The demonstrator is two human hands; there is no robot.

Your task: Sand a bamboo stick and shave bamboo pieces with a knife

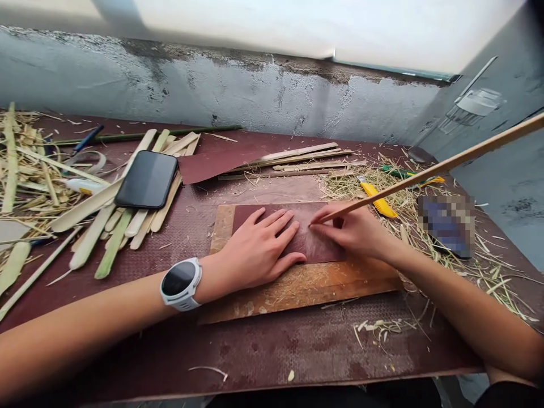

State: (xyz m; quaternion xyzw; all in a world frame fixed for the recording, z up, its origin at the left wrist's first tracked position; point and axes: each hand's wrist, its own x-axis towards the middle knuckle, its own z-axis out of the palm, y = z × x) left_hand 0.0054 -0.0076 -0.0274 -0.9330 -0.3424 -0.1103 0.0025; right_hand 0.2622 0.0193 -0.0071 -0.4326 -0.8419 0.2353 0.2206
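Flat on a dark red sheet [312, 218], my left hand [266, 243] rests with its fingers apart; a white watch is on that wrist. The sheet lies on a wooden board [297, 289]. My right hand [351, 229] pinches the lower end of a long thin wooden strip [408, 180] over the sheet's right part. From there the strip slants up to the right, out of view. Pale dust marks the sheet beside my right fingertips.
A black phone [147, 179] lies on bamboo strips [89, 243] at the left. Behind the board are another red sheet [212, 163] and thin strips [304, 156]. Shavings, a yellow cutter [379, 198] and a blurred-out object [448, 225] lie right, near a clear cup [474, 107].
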